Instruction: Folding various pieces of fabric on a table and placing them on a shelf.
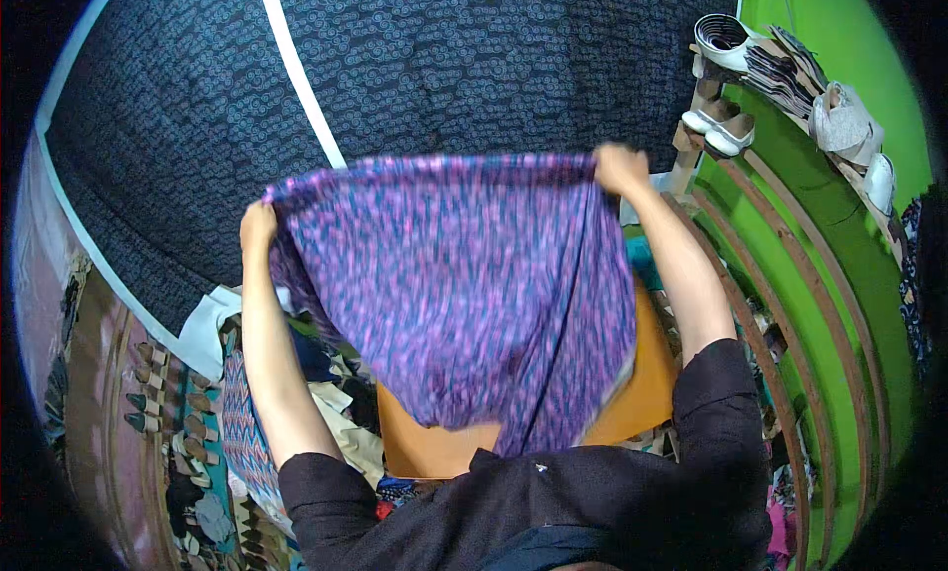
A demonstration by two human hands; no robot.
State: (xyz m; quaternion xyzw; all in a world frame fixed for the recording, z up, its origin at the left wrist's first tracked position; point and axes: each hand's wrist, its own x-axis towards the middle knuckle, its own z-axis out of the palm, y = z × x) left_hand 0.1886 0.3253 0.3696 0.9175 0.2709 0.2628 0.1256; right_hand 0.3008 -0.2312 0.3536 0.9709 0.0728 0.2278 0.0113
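A purple, pink and dark blue patterned cloth (444, 275) hangs stretched between my two raised hands, its top edge nearly level. My left hand (259, 226) is closed on its upper left corner. At the upper right corner, my right hand (620, 170) grips the same edge, slightly blurred by motion. The lower part of the cloth droops in folds toward my chest, also blurred. Behind it shows part of an orange-brown flat surface (647, 374), mostly covered by the cloth.
A dark patterned curtain (474, 68) with a white strip (301, 77) spans the far side. Wooden rails (790, 265) curve along the green wall at right, with white shoes (726, 127) on a shelf above. Racks of shoes (197, 423) and a zigzag-patterned cloth (247, 423) lie at left.
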